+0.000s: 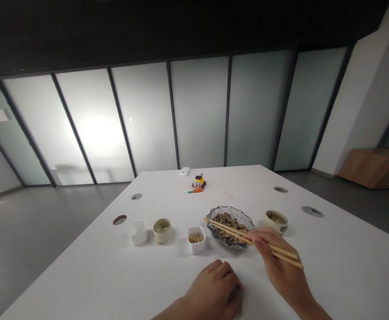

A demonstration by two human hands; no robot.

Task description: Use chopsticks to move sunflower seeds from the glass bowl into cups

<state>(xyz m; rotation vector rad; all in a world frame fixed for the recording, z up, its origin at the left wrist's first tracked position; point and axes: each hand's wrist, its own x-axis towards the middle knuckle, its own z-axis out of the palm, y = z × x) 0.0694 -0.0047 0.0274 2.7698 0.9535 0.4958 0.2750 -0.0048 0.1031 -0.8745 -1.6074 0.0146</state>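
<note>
In my right hand (281, 266) I hold a pair of wooden chopsticks (229, 229), fingers closed round them. Their tips point left and reach across a clear glass bowl (248, 221) with a scalloped rim. Inside it lies a heap of small dark-and-tan pieces (226, 221) that look like sunflower seeds or husks. Nothing can be made out between the tips. My left hand (212, 289) rests on the table in front of the bowl, its fingers curled in. Just beyond it stands a square white tub (189, 246) with some light-brown pieces in the bottom.
A beige ceramic cup (162, 235) and another white tub (137, 240) stand to the left. Right of the glass bowl is a second beige cup (274, 226) with brown contents. Farther back are a yellow toy vehicle (199, 181), an orange carrot-like item (197, 190) and a white device (184, 171).
</note>
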